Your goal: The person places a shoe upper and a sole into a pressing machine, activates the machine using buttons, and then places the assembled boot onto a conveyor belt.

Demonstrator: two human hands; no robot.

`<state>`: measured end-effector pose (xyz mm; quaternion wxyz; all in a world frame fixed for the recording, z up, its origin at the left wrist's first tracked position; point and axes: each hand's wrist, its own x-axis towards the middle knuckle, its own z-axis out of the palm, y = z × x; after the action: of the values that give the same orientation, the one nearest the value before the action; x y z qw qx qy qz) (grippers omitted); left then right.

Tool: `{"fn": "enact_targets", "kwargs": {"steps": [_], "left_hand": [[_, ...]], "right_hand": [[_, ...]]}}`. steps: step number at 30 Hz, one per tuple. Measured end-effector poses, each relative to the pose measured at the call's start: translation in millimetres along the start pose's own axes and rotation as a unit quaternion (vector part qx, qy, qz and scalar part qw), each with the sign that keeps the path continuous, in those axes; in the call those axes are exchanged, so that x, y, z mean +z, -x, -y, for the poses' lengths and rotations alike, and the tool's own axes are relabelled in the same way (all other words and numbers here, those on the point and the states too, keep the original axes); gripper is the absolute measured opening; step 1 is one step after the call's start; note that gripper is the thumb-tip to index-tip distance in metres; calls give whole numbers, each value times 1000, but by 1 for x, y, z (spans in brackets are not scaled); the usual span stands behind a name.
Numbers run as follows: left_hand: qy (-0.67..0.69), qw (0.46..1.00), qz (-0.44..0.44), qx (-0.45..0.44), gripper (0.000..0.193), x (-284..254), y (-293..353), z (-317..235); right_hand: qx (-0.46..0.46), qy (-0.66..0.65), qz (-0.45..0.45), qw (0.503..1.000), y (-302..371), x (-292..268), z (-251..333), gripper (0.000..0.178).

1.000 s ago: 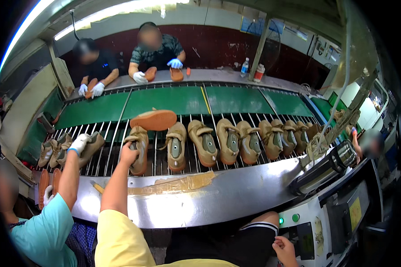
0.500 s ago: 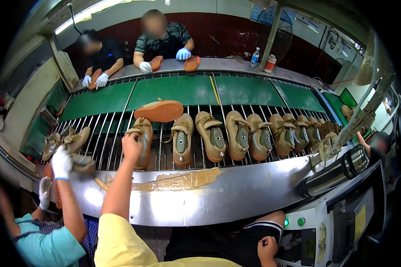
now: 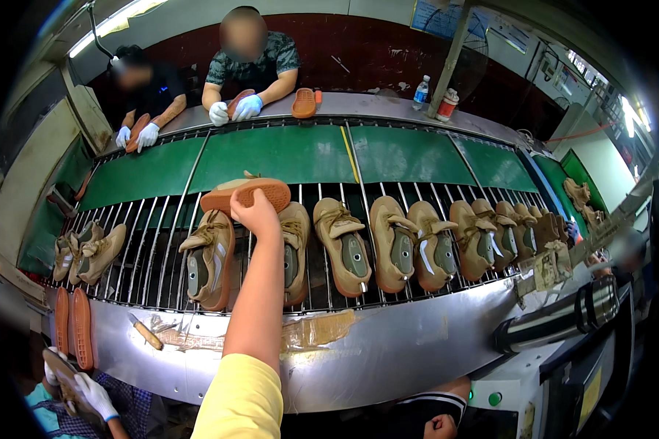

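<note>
My left hand (image 3: 256, 211) reaches out over the rack and grips a tan shoe (image 3: 223, 192) lying on its side, its fingers against the brown rubber sole. Just nearer stands an upright tan shoe (image 3: 212, 260) with loose laces and a white side stripe. Partly behind my forearm is a second upright shoe (image 3: 294, 252). My right hand (image 3: 439, 426) rests low by my leg, fingers curled in, with nothing visible in it.
Several tan shoes (image 3: 342, 245) line the metal rods to the right. A wooden-handled tool (image 3: 146, 331) lies on the steel ledge (image 3: 388, 344). A steel flask (image 3: 556, 318) stands at right. Gloved co-workers handle soles across the green belt (image 3: 271, 155) and a shoe at lower left.
My left hand has left the upright shoe and taken hold of the sideways one beyond it. The upright shoe now sits tilted differently. At lower left, the co-worker now holds a shoe.
</note>
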<state>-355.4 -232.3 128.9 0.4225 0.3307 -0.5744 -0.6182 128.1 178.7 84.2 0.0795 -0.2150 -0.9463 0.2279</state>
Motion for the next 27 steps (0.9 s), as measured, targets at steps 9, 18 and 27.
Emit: {"fn": "enact_targets", "kwargs": {"steps": [9,18,27], "left_hand": [[43,932,-134,-334,113,40,-46,15],[-30,942,28,-334,128,38,-76,56],[246,823,373,-351,62,-95,-38,-16]], "right_hand": [[17,-35,-10,999,-6,7,-12,6],[13,-61,-55,997,-3,1,-23,7],[37,-131,-65,989,3,4,-27,10]]}}
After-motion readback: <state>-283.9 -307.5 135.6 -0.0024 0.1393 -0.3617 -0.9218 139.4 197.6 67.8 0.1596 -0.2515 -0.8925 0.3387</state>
